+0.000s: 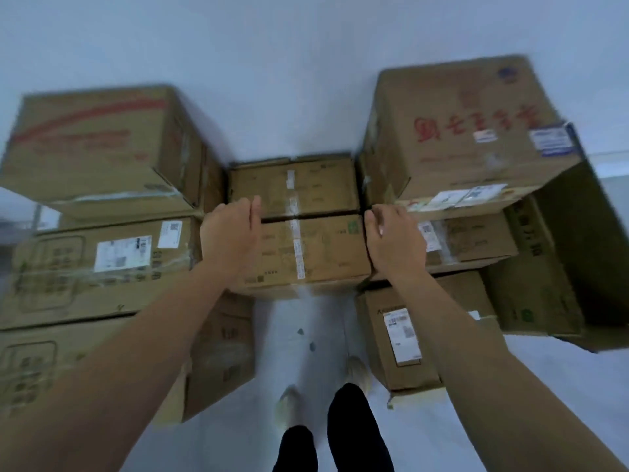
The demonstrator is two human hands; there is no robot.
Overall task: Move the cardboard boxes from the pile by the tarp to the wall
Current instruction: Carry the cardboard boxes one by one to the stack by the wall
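"Cardboard all round; which box is held?"

"Beyond the shoes (289, 403), the front box (313, 253) between both stacks (102, 267): left hand (231, 240) clasps its left side, right hand (394, 240) curls on its right corner. Another box (299, 185) sits behind, against the white wall (272, 63)."

Pale floor, shoes and dark trousers

A pale grey floor (442, 437) with two small dark specks (301, 332) on it. Below them stand two light-coloured shoes, the left shoe (289, 405) nearer than the right shoe (357, 369), under black trouser legs (357, 434).
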